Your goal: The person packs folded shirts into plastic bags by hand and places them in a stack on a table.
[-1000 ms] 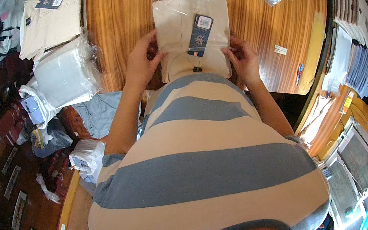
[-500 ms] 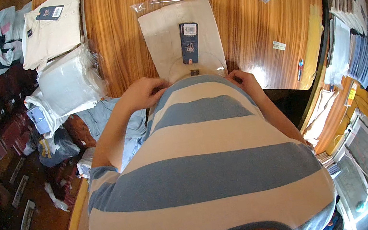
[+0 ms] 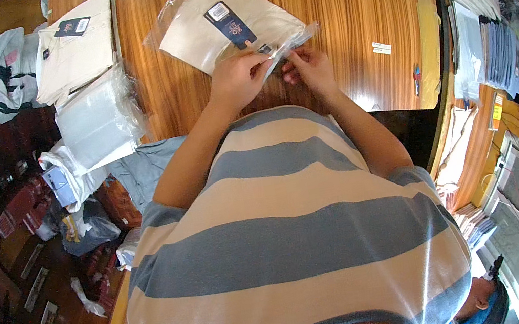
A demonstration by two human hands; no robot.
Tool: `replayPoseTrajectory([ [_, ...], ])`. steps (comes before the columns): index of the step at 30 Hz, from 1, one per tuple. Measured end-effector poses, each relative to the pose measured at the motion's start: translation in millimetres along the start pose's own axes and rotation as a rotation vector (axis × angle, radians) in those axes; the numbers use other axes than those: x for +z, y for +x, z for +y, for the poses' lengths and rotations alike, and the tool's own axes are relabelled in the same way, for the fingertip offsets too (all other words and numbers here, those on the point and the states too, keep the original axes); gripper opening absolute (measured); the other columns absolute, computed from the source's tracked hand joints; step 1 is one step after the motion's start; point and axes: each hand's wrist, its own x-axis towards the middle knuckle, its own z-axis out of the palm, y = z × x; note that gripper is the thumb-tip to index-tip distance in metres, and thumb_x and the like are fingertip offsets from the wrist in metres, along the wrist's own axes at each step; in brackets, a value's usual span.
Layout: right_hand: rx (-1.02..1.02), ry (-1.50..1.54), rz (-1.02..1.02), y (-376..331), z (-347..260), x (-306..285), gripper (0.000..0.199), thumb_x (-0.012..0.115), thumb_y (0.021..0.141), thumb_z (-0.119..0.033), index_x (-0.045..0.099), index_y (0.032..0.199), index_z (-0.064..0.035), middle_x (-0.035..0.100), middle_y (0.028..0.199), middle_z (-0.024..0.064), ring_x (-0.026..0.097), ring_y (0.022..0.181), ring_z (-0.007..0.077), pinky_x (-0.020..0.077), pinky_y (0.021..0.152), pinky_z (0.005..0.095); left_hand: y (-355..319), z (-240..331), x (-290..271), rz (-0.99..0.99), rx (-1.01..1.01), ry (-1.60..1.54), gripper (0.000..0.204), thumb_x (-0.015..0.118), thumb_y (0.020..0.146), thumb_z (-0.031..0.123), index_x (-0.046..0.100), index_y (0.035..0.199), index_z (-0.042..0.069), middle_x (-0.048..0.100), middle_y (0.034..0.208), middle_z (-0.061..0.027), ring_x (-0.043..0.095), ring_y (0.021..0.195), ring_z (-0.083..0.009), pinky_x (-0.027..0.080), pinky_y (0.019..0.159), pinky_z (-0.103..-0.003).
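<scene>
There is one view only, from a fisheye camera worn on the person's head, looking steeply down the striped shirt [image 3: 288, 253] to the wooden counter [image 3: 347, 30] just ahead. It sits close: the torso fills the lower half, and both forearms rise from it toward the top. Edges curve hard, and the corners are black beyond the round rim.

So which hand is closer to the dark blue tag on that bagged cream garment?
Left. The left hand grips the bag's open edge just below the dark blue tag; the right hand pinches the flap farther right.
</scene>
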Motion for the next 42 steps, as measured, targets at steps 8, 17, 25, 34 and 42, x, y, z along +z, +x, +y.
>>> replayPoseTrajectory([
  [8,-0.36,-0.385,0.046,41.3,21.7,29.6,0.044,0.064,0.105,-0.033,0.073,0.08,0.0029,0.071,0.068,0.0094,0.067,0.06,0.0159,0.0543,0.057,0.0334,-24.6,33.7,12.1,-0.271,0.397,0.28,0.024,0.07,0.091,0.03,0.072,0.102,0.009,0.07,0.102,-0.0103,0.071,0.087,-0.0313,0.059,0.081,-0.045],
  [17,-0.166,-0.164,0.035,-20.8,20.7,42.4,0.044,0.064,0.105,-0.037,0.071,0.102,0.006,0.074,0.083,0.0162,0.071,0.061,0.0219,0.0573,0.055,0.033,-63.3,-53.7,-27.2,-0.24,0.386,0.394,0.119,0.09,0.063,0.051,0.036,0.161,0.012,0.029,0.169,-0.0147,0.024,0.156,-0.0394,0.019,0.125,-0.06],
  [25,-0.452,-0.881,0.351,-9.9,59.3,24.3,0.051,0.068,0.102,-0.042,0.07,0.086,0.0056,0.069,0.067,0.0102,0.07,0.058,0.0204,0.0559,0.052,0.0323,-104.7,-68.4,31.6,-0.016,0.352,0.404,0.08,0.078,0.08,0.034,0.05,0.152,0.014,0.034,0.167,-0.0134,0.029,0.155,-0.0365,0.018,0.125,-0.061],
  [34,-0.101,-0.111,0.116,-69.8,84.6,13.7,0.042,0.066,0.104,-0.039,0.071,0.088,0.0,0.072,0.072,0.009,0.07,0.064,0.0187,0.0559,0.059,0.0319,-108.7,-65.0,25.0,0.12,0.536,0.284,0.036,0.074,0.084,0.023,0.075,0.12,0.021,0.061,0.139,-0.004,0.05,0.14,-0.0307,0.032,0.118,-0.062],
  [42,-0.528,-0.483,0.333,-120.1,102.8,-28.9,0.043,0.081,0.091,-0.018,0.062,0.124,0.0014,0.073,0.107,0.0117,0.071,0.089,0.0229,0.0583,0.086,0.035,-51.6,-1.9,-70.3,0.076,0.674,-0.148,0.042,0.08,0.077,0.001,0.073,0.118,0.006,0.076,0.111,-0.0096,0.073,0.108,-0.0289,0.057,0.093,-0.043],
])
